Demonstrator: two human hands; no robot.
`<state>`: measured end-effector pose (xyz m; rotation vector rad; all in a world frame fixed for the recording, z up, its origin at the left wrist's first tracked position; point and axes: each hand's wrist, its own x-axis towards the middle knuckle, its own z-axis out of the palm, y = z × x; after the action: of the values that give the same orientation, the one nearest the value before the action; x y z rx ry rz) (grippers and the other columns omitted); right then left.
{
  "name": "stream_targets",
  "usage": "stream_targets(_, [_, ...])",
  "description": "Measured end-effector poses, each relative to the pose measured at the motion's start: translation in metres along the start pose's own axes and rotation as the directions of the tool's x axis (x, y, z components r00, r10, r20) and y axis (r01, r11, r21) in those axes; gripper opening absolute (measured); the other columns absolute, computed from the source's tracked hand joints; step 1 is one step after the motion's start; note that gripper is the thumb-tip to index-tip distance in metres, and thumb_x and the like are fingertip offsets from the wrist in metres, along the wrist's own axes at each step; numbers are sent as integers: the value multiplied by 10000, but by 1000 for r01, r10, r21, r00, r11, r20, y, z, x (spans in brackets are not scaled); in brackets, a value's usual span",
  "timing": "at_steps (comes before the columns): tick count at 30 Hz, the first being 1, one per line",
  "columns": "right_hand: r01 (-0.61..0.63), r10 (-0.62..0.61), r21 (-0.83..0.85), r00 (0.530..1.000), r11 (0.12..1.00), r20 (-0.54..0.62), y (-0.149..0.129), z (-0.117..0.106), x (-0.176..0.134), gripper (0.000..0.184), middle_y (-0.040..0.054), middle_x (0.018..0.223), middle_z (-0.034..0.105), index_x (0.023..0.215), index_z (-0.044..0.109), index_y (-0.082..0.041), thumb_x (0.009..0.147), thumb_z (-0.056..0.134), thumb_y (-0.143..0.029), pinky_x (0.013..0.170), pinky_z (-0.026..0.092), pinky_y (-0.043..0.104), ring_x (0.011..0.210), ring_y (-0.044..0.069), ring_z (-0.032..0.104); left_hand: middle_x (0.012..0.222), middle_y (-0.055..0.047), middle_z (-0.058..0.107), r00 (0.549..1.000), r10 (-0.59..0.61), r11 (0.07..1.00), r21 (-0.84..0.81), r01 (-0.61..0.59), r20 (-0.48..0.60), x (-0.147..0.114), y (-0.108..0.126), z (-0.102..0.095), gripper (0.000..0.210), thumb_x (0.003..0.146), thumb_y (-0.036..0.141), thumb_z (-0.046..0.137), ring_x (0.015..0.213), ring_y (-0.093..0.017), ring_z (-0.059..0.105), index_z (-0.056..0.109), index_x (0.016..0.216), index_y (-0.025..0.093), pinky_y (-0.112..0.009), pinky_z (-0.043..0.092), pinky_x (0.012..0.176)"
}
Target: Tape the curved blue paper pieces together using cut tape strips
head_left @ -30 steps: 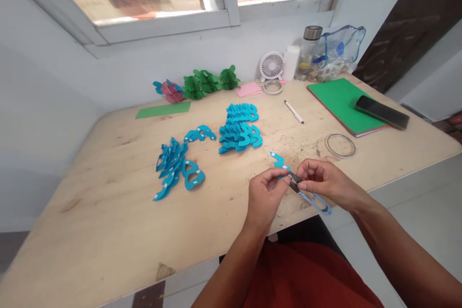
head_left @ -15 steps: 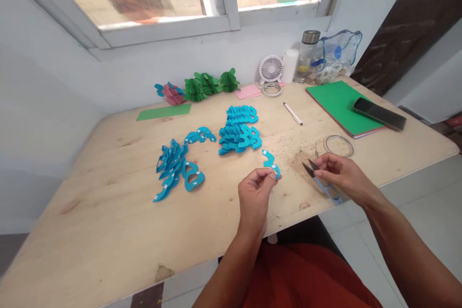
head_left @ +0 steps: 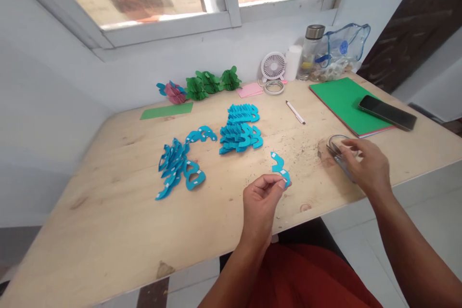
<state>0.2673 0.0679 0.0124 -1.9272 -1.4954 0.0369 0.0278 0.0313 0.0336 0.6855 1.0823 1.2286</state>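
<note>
My left hand (head_left: 262,202) pinches one end of a wavy blue paper strip (head_left: 277,161) with small white patches on it. The strip points away from me, just above the table. On the right, my right hand (head_left: 366,163) is closed on a pair of thread snips (head_left: 341,158), partly blurred and covered by the fingers. Its fingertips are over a clear tape roll (head_left: 335,137); whether they touch it I cannot tell. Left of my hands lie a patched blue paper stack (head_left: 173,161), a loose blue cutout (head_left: 195,179) and folded blue paper pieces (head_left: 240,135).
Along the wall stand green paper ornaments (head_left: 209,82), a pink one (head_left: 175,92), a small fan (head_left: 273,66) and a glass bottle (head_left: 309,53). A pen (head_left: 295,112) lies mid-table. At right a phone (head_left: 388,111) rests on a green folder (head_left: 341,98).
My right hand has moved away from me and to the right, with the snips, onto the tape roll. The left hand still pinches the blue strip, slightly shifted right in view.
</note>
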Motion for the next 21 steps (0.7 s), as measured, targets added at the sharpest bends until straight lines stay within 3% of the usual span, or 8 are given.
stream_targets(2, [-41, -11, 253, 980, 967, 199, -24, 0, -14, 235, 88, 844, 705, 821, 682, -197, 802, 563, -398, 697, 485, 381, 770, 254, 637, 681, 0, 680, 1000, 5, 1000, -18, -5, 21, -2, 0, 0, 43, 679, 208, 715, 716, -139, 641, 700, 673, 168, -262, 490, 749])
stream_targets(4, [-108, -119, 464, 894, 879, 432, -51, 0, -30, 224, 61, 790, 709, 782, 687, -200, 814, 576, -392, 709, 497, 351, 787, 236, 652, 694, -3, 690, 999, 16, 1000, -16, -15, 30, -4, 1, -1, 36, 687, 206, 712, 719, -139, 639, 703, 677, 172, -260, 488, 747])
stream_targets(5, [-154, -142, 528, 867, 835, 478, -63, 0, -38, 217, 54, 802, 711, 810, 690, -200, 829, 575, -383, 713, 499, 339, 793, 224, 654, 705, -8, 698, 999, 24, 1000, -2, -24, 32, -5, 1, -2, 33, 691, 203, 710, 724, -140, 639, 706, 679, 173, -256, 487, 742])
stream_targets(8, [-116, -205, 617, 882, 779, 424, -92, -2, -55, 163, 42, 801, 689, 844, 682, -202, 859, 573, -322, 677, 487, 312, 764, 192, 627, 739, -22, 720, 997, 69, 997, 45, -70, 21, -7, 1, -6, 20, 696, 191, 707, 746, -145, 642, 714, 687, 175, -255, 488, 751])
stream_targets(11, [104, -344, 617, 895, 780, 285, -107, -4, -62, 108, 25, 762, 650, 861, 674, -215, 866, 566, -213, 661, 470, 304, 735, 174, 594, 760, -30, 730, 995, 97, 994, 52, -97, 1, -8, 2, -10, 25, 703, 191, 703, 749, -148, 642, 720, 700, 174, -272, 498, 776])
stream_targets(15, [332, -475, 545, 868, 770, 142, -115, -2, -64, 165, 49, 830, 651, 924, 675, -228, 849, 569, -125, 702, 474, 334, 799, 197, 598, 751, -26, 726, 996, 85, 996, 24, -85, -7, -8, 1, -14, 41, 708, 211, 710, 728, -148, 641, 723, 718, 173, -278, 508, 762])
stream_targets(18, [360, -493, 523, 859, 773, 137, -118, 0, -66, 181, 59, 837, 647, 937, 675, -237, 842, 576, -118, 714, 473, 352, 809, 211, 594, 742, -22, 721, 994, 105, 994, 24, -105, -10, -7, 0, -17, 47, 708, 221, 717, 736, -153, 645, 722, 725, 177, -283, 513, 762])
stream_targets(21, [269, -432, 549, 881, 791, 191, -122, -1, -68, 154, 51, 817, 641, 913, 667, -243, 856, 560, -148, 712, 460, 349, 798, 211, 585, 759, -33, 726, 988, 153, 987, 57, -152, -11, -5, -1, -20, 67, 701, 232, 724, 761, -173, 660, 721, 741, 178, -308, 523, 777])
